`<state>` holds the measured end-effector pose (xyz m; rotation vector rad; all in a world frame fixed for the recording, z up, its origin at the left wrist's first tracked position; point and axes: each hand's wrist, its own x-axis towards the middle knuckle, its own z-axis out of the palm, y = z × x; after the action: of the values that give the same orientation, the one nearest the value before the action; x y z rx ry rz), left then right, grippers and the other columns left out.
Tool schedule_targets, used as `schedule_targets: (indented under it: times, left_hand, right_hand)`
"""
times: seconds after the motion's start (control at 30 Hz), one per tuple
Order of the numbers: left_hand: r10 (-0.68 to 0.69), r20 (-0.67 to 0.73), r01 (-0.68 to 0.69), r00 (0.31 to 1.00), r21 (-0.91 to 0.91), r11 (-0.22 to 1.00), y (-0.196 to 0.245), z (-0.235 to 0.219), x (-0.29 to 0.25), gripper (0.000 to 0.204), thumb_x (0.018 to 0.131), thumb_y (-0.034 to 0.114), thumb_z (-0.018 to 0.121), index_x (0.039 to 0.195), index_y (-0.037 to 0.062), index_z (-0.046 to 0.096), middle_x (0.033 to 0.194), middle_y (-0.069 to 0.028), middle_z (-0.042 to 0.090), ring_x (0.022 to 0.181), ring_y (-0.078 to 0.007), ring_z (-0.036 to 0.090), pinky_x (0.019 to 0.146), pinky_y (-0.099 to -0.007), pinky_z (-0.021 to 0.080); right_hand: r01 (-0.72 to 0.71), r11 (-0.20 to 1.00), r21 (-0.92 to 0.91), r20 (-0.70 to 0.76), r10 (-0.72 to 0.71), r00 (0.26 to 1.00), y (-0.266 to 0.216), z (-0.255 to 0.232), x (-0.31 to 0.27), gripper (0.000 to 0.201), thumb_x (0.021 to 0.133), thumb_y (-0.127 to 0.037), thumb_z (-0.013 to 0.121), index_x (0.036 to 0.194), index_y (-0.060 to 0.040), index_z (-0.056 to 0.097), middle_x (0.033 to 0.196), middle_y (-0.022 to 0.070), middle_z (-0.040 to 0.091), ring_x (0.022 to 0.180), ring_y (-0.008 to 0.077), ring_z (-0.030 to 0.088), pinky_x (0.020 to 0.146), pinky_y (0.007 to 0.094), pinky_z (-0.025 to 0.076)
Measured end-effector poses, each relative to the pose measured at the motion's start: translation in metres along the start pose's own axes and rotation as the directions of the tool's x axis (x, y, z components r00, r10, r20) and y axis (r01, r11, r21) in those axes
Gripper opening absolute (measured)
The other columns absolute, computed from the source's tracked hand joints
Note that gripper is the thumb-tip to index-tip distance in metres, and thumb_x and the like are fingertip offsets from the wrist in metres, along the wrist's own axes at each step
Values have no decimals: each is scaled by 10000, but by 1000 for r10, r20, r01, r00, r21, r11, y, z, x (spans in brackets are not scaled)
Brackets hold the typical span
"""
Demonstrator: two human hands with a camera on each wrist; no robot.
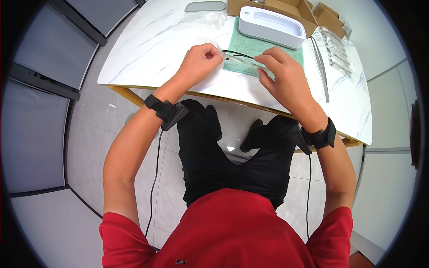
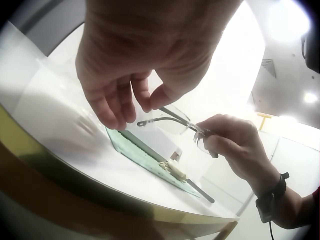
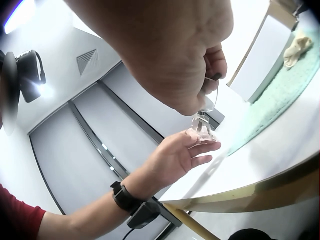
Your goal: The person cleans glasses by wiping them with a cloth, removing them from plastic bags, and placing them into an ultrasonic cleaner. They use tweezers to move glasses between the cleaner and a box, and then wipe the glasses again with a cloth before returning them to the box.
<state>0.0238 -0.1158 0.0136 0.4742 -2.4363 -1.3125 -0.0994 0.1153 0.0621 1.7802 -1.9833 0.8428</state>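
A pair of eyeglasses [image 1: 241, 55] with thin dark temples spans the space between both hands, over the front of the green cloth [image 1: 235, 66]. My right hand [image 1: 286, 76] pinches the glasses at their front end, near the lenses; part of the frame is hidden by the fingers. At the other end, my left hand [image 1: 200, 62] pinches a clear plastic bag [image 3: 202, 131] with thumb and index finger. The temple tips [image 2: 142, 123] lie at the bag, close to the left fingertips. In the left wrist view, the other left fingers hang loosely curved.
Behind the hands, a white oblong basin device [image 1: 272, 27] stands on the cloth. A crumpled cream cloth [image 2: 173, 171] lies beside it. Cardboard boxes [image 1: 286, 11], a grey lid [image 1: 205, 6], a long grey strip [image 1: 320, 71] and several bagged items [image 1: 335, 51] surround it.
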Motion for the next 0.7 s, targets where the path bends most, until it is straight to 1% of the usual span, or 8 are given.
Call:
schedule_targets:
  times: [0.13,0.4,0.5,0.6,0.7]
  left_hand:
    - [4,-9,-4,1000,6,1000,5,1,-1,169,913,165,653,919,-3,671,874,-44,686,784,-104,621,753,-251,506]
    - [5,-23,-7,1000,-85,996,-5,2,0,159,914,156,649,917,-2,666,869,-33,679,800,-104,619,765,-257,510]
    - [6,-3,-6,1000,-70,998,-3,5,-2,146,912,144,650,913,-2,662,862,-30,677,804,-100,618,766,-257,508]
    - [44,-3,-44,999,-35,998,-3,7,-2,136,910,134,651,910,-2,657,844,-24,668,794,-97,610,757,-257,502]
    - [62,-48,-64,997,-41,997,-3,11,-1,208,851,199,675,844,-9,679,815,-100,714,847,-199,664,808,-334,525]
  right_hand:
    - [69,994,-80,2,-69,998,-6,-2,2,240,774,-29,731,1009,-48,688,970,78,624,909,283,636,767,399,529]
    - [17,1000,-13,0,-17,1000,-2,-4,-4,250,778,-33,732,1024,-50,689,976,78,624,910,291,635,789,411,521]
    - [-14,1000,-14,22,14,1000,-1,-3,-4,243,781,-37,731,1020,-47,690,973,84,626,902,300,638,788,415,521]
    - [-25,999,-27,20,25,999,0,-1,-2,224,782,-40,730,1002,-43,693,963,89,629,892,303,642,775,414,526]
    - [8,997,-75,0,-8,1000,-3,0,0,197,783,-40,725,976,-35,693,949,92,631,880,302,646,759,409,532]
